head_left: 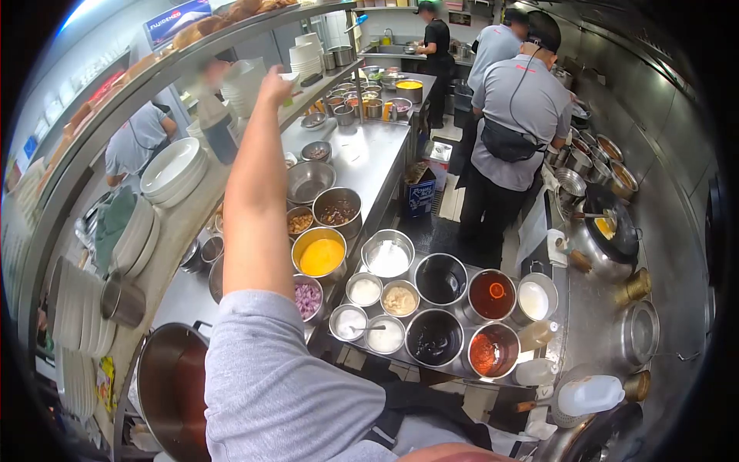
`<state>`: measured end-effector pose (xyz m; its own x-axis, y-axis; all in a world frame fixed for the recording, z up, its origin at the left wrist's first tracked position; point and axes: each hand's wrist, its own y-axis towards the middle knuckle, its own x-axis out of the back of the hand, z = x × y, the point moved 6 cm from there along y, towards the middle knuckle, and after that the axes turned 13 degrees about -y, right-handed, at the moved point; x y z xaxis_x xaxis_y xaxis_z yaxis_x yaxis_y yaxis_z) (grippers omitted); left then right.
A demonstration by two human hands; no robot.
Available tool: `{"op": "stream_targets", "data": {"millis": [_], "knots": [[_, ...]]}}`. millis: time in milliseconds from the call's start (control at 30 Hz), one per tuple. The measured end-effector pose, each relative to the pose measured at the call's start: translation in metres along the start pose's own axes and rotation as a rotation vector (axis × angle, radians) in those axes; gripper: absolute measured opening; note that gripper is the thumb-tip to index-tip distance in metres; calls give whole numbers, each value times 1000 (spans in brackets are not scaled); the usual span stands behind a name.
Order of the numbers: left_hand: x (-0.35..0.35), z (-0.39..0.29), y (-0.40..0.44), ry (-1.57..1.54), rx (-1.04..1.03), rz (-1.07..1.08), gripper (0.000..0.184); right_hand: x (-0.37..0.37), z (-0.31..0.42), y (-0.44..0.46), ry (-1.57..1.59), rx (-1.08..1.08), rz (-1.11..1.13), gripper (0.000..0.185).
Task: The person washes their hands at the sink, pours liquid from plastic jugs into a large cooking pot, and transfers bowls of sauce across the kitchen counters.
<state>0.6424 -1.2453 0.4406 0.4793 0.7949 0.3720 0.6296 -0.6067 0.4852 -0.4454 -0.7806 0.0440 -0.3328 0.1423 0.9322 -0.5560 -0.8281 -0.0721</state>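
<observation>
My left arm reaches forward and up to the steel shelf [339, 75]. At its far end my left hand [275, 88] looks closed, with a small white piece [289, 77] at its fingers that is too small to name. Left of the hand stands a stack of white tubs [245, 86]; behind it are stacked white bowls [305, 52]. A dark flat object [311, 80] lies on the shelf to its right. Below the arm are a pot of yellow liquid [319, 254] and chopped purple onion [308, 299]. My right hand is out of view; only a patch of skin shows at the bottom edge.
Several steel pots of sauces and powders, including a red sauce pot [493, 350], crowd the near counter. White plates [175, 171] line the shelf at left, above a large stockpot [173, 393]. Co-workers [516, 100] stand along the aisle; a wok [608, 231] is at right.
</observation>
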Motion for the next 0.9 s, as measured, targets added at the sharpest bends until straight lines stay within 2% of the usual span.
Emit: {"op": "stream_targets", "data": {"millis": [100,167,333,400,433,500,600,733,767,900], "knots": [[-10,15,50,135,91,-82,73,-23,61,0,14,1,22,58],[-22,-8,38,26,205,38,56,-33,98,-2,11,6,44,57],[-40,41,109,43,242,19,56,-64,175,-2,19,22,81,57],[-47,53,131,81,228,100,67,-74,198,-1,19,24,100,56],[-47,59,140,81,230,97,67,-80,210,0,16,30,107,56],[-53,53,135,-37,369,175,78,-88,228,1,9,34,116,56],[-60,54,152,-87,345,179,83,-100,251,3,5,43,127,55],[-65,58,162,-88,439,227,83,-106,274,9,-17,65,145,55],[-65,59,165,-86,380,195,83,-107,278,10,-21,62,147,55],[-65,76,176,-72,427,219,82,-110,287,10,-27,59,147,54]]}}
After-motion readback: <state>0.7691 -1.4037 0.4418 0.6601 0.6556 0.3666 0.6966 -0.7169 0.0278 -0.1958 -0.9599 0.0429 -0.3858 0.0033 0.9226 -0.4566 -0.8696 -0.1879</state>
